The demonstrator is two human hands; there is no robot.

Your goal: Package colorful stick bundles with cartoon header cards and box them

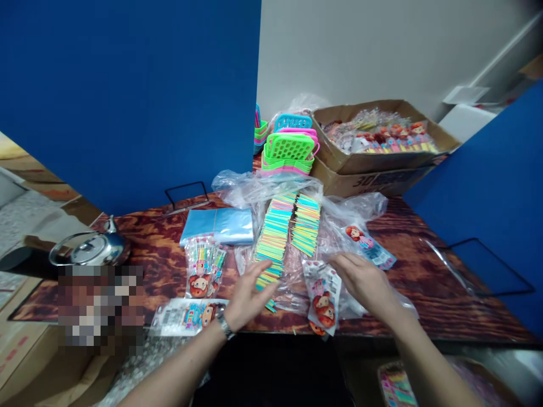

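Note:
Two rows of thin coloured sticks point(275, 232) lie on clear plastic in the middle of the table. My left hand point(250, 297) is over the near end of the longer row, thumb and index finger apart, fingertips at the sticks. Just right of the rows, a printed packet point(324, 302) with a red-haired cartoon figure hangs slightly past the table's front edge. At its top corner, the fingers of my right hand point(356, 280) are curled together; the fingertips are partly hidden. Another printed packet point(367, 246) lies flat beyond that hand.
Filled packets point(203, 268), blue plastic sleeves point(218, 226) and a flat packet point(186, 316) lie to the left. A metal kettle point(95, 249) stands far left. Stacked coloured baskets point(291, 150) and a cardboard box point(356, 164) of packets are at the back. Blue panels point(127, 102) flank the table.

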